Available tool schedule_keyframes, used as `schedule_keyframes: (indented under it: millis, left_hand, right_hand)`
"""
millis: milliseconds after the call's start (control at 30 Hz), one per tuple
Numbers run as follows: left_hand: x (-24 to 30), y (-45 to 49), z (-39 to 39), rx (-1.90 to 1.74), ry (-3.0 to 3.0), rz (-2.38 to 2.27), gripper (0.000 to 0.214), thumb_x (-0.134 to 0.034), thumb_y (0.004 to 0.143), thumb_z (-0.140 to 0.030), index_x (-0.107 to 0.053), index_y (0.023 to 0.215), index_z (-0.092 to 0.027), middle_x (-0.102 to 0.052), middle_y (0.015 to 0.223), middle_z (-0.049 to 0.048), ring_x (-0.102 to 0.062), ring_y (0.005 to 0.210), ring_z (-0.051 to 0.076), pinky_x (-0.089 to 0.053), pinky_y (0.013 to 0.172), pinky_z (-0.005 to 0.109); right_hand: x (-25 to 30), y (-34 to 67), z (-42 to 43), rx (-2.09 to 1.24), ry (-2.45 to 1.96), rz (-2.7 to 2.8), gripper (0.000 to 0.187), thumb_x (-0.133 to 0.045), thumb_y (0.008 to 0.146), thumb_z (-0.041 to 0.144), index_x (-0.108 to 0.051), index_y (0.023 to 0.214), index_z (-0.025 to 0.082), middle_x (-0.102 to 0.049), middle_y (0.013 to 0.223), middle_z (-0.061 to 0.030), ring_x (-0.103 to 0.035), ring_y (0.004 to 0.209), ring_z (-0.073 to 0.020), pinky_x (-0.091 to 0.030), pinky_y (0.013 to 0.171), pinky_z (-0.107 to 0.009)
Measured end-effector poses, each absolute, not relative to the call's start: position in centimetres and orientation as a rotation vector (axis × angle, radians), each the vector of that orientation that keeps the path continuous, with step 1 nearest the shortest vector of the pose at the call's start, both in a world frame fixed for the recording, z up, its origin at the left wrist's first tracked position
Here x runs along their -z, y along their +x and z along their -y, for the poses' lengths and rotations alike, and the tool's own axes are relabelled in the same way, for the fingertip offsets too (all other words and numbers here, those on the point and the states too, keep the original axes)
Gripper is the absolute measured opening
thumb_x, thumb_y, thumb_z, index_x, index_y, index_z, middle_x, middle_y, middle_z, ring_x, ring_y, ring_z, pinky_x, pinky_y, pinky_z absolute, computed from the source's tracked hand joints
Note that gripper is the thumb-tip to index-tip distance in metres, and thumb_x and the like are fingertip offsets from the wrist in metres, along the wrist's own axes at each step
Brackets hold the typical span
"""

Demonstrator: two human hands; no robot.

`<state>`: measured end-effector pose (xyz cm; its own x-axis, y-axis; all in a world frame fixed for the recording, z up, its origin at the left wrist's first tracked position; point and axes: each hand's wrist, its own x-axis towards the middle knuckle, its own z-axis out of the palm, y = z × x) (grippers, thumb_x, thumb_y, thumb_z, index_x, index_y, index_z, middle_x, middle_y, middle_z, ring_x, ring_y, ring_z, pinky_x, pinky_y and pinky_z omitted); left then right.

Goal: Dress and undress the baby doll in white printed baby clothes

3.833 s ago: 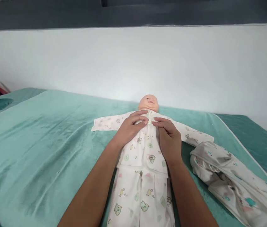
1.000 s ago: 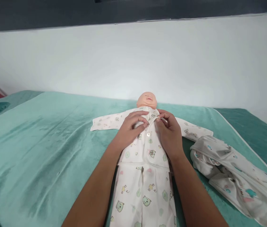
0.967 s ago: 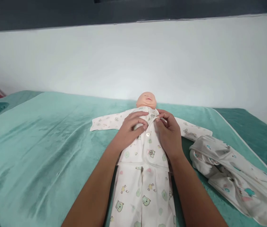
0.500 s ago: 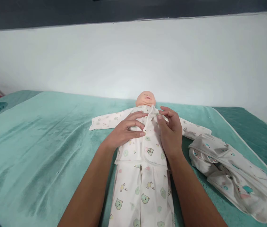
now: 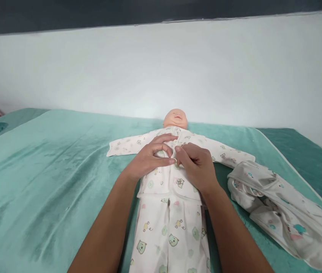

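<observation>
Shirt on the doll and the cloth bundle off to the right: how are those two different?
Pose: the shirt is spread out on the doll, sleeves out to the sides; the bundle lies rumpled on the cover.
Print: the shirt has small, mostly pale figures; the bundle has some stronger teal patches.
Handling: both hands are at the shirt's front; neither touches the bundle.
Shared: both are whitish, printed cloth.

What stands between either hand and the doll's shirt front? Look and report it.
Nothing visible: the left hand and right hand are both at the shirt front, with no object between. The loose patterned garment lies off to the right by a sleeve cuff, apart from both hands.
</observation>
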<state>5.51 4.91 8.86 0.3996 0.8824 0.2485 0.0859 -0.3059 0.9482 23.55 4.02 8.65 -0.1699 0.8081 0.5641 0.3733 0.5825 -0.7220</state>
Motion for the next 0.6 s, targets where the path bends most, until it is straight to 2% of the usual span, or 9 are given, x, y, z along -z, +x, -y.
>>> schedule_keyframes:
  millis: [200,400,600]
  left_hand:
    - [-8.75,5.62,-4.89,-1.054,1.669,-0.872,0.019,-0.08,0.077,-0.036,-0.067,0.073,-0.022,-0.05,0.152,0.002,-0.031,0.15,0.029,-0.031,0.119,0.05]
    - [-8.54,5.37,-5.1,-1.082,1.681,-0.837,0.011,-0.072,0.084,-0.035,-0.075,0.08,-0.025,-0.056,0.147,0.0013,-0.032,0.15,0.027,-0.025,0.124,0.051]
    - [-8.64,5.16,-5.24,-1.068,1.733,-0.811,0.011,-0.075,0.082,-0.035,-0.075,0.078,-0.025,-0.054,0.15,0.0019,-0.033,0.149,0.029,-0.025,0.123,0.051]
  right_hand:
    - [-8.81,23.3,-3.96,-0.414,-1.079,1.791,0.048,-0.053,0.097,0.033,-0.033,0.055,0.02,-0.035,0.051,0.0041,-0.037,0.056,-0.0116,-0.027,0.058,-0.031]
    - [-8.83,23.62,-4.02,-0.557,-1.025,1.762,0.046,-0.053,0.097,0.037,-0.05,0.054,0.021,-0.051,0.055,0.002,-0.048,0.058,-0.013,-0.037,0.062,-0.03]
    - [-8.95,23.72,-4.07,-0.641,-0.991,1.713,0.046,-0.054,0.097,0.036,-0.055,0.053,0.021,-0.054,0.054,0.0018,-0.052,0.059,-0.0132,-0.04,0.065,-0.03]
